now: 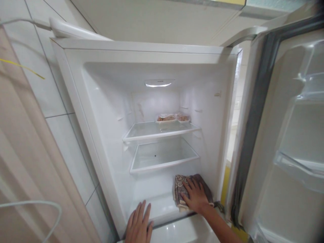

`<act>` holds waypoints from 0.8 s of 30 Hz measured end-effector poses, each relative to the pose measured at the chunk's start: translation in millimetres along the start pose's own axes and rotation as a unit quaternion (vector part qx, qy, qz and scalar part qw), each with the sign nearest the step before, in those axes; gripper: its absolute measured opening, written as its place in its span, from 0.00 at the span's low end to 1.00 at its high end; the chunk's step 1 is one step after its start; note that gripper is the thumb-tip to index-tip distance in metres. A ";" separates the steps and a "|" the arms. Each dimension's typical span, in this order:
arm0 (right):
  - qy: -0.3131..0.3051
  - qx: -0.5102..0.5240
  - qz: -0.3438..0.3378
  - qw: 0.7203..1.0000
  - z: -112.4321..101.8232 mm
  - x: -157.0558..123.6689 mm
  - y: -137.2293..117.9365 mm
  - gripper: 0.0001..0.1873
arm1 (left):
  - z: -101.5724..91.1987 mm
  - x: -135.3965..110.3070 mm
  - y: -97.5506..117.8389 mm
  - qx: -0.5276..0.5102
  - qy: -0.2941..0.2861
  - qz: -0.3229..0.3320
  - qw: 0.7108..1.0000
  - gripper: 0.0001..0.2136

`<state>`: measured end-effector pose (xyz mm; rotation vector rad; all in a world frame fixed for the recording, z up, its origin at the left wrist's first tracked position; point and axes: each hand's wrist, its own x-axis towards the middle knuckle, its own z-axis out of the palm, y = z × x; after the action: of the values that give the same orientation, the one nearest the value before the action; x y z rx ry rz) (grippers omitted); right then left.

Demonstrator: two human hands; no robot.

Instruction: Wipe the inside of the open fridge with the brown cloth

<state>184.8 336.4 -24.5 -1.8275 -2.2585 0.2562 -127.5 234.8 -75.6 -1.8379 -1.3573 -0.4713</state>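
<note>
An open white fridge [76,111] fills the view. My right hand [195,197] lies flat, fingers spread, on a brown patterned cloth [180,192] that rests on the fridge's bottom shelf [157,199] at the right. My left hand [138,224] rests open on the front edge of that shelf at the left, fingers stretched out and holding nothing.
Two glass shelves [152,133] sit above, the upper one carrying two clear food trays [167,118] at the back. The fridge door [286,135] stands open at the right with door bins. A tiled wall [58,128] and a beige curtain [27,162] lie left.
</note>
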 end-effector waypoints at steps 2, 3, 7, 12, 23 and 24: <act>0.005 -0.006 -0.009 1.000 3.0 -7.8 5.1 0.35 | 0.6 0.3 0.1 -0.003 0.009 -0.004 1.000 0.29; 0.008 -0.008 -0.007 1.000 4.8 -10.1 5.1 0.34 | 1.1 0.4 0.3 -0.004 0.014 -0.005 1.000 0.29; 0.012 -0.005 0.015 1.000 8.3 -6.4 -0.8 0.33 | 3.8 -0.1 0.7 -0.008 0.019 -0.005 1.000 0.30; -0.001 0.002 0.019 1.000 6.5 17.9 -2.3 0.33 | 9.5 -0.8 0.8 -0.011 0.034 -0.013 0.999 0.28; -0.009 -0.025 0.012 1.000 14.5 73.7 -18.3 0.34 | 22.3 -8.8 4.4 0.005 0.009 -0.033 0.999 0.28; -0.019 -0.025 0.020 0.999 16.1 76.4 -25.4 0.35 | 23.9 -10.1 6.8 0.002 -0.001 -0.049 0.999 0.29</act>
<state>141.2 405.9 -28.1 -1.9099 -2.2758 0.2439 -128.5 246.0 -99.9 -1.7741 -1.4533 -0.5183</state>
